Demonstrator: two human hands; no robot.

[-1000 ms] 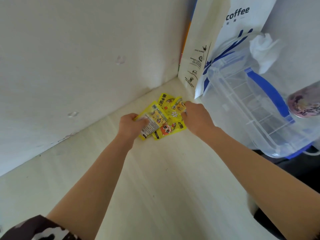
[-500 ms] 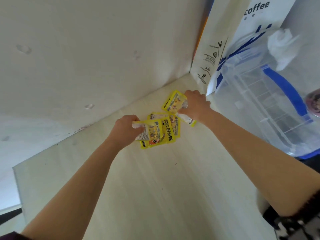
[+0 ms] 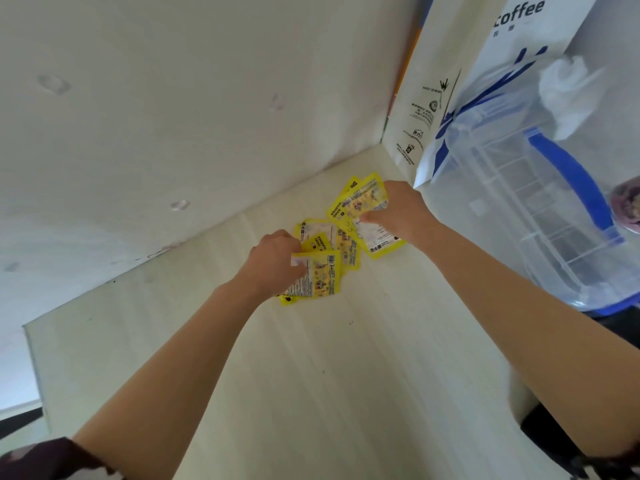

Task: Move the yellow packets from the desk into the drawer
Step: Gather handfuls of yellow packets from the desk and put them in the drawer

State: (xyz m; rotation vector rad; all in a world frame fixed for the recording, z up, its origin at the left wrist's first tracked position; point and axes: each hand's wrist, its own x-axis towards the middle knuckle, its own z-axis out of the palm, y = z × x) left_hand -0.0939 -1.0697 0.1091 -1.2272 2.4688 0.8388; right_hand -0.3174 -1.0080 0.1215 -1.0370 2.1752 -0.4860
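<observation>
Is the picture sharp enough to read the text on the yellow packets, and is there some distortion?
Head view: soft; the small print on the yellow packets is unreadable, though "coffee" on the paper bag reads clearly. Head view: wide-angle bending curves the desk edges; daylight is even, without glare.

The white paper bag (image 3: 460, 74) at one o'clock bears "coffee" in dark blue letters near its top; the small black print and icons down its side panel are too small to read. A yellow packet (image 3: 322, 242) at the centre shows "HAND WARMER" in black; its other print is unreadable.
</observation>
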